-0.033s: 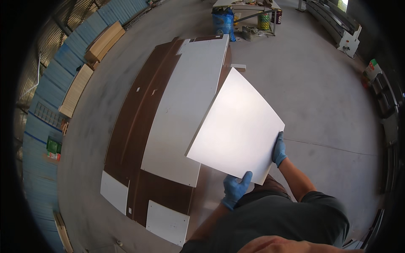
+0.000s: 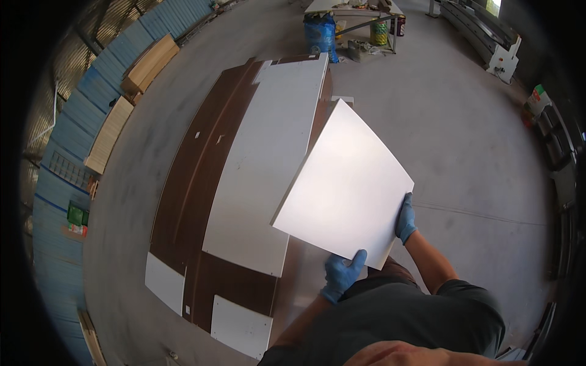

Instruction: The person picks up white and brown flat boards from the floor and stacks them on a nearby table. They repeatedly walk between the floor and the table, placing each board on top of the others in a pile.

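Note:
A plain white rectangular panel [image 2: 345,186] is held up in front of me, tilted, its face catching the light. My left hand [image 2: 343,274], in a blue glove, grips its near edge with the thumb over the top face. At the right edge, my gloved right hand [image 2: 405,218] is closed round the panel; most of its fingers are hidden beneath. Below and left of it lies a large stack of dark brown boards [image 2: 238,277], with a long white panel [image 2: 262,165] on top. Smaller white panels, one near the front [image 2: 241,326], one at the left corner [image 2: 165,282], also rest on the stack.
At the far end stands a table [image 2: 351,11] with a blue bag [image 2: 320,33] and tins under it. Stacked boards [image 2: 110,134] line the blue wall at left. A long machine [image 2: 482,36] stands far right, racks [image 2: 561,143] nearer. Grey floor surrounds the stack.
Both hands keep hold of the white panel, which sits very slightly lower and further right in view. The background has shifted a little to the left.

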{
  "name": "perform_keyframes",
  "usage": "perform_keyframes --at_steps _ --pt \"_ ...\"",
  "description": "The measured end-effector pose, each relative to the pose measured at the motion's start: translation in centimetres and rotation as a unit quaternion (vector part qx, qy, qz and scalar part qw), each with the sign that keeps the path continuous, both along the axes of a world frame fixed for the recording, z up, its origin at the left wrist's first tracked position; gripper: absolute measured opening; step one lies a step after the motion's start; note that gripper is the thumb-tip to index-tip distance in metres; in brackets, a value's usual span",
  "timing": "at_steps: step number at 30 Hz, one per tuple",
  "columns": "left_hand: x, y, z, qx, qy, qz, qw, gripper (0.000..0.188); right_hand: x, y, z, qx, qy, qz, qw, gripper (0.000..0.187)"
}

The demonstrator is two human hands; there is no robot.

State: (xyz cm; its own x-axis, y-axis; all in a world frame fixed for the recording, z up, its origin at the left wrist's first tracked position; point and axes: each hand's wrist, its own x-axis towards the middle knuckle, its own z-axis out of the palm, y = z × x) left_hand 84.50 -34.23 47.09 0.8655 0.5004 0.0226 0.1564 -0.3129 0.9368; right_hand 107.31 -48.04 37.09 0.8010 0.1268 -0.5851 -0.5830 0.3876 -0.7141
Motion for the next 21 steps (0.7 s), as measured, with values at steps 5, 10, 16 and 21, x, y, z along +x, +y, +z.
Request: perform_keyframes --at_steps 5,10,16,21 --pt "16.0 -2.2 3.2 -0.124 0.048 -0.046 0.990 0.035 12.9 -5.2 0.5 0.062 0.040 -0.021 0.997 0.081" --pt "29.0 -1.2 3.7 -0.105 0.120 -0.101 0.982 0.047 22.3 -6.5 -1.1 0.115 0.011 -0.047 0.992 0.081" --pt "44.0 1.1 2.3 -0.035 0.089 -0.079 0.992 0.037 34.8 -4.0 -2.7 0.159 0.026 -0.054 0.985 0.081" --pt "58.8 3.8 -0.2 -0.076 0.081 -0.091 0.990 0.037 48.1 -1.5 -3.2 0.155 0.039 -0.052 0.986 0.083"
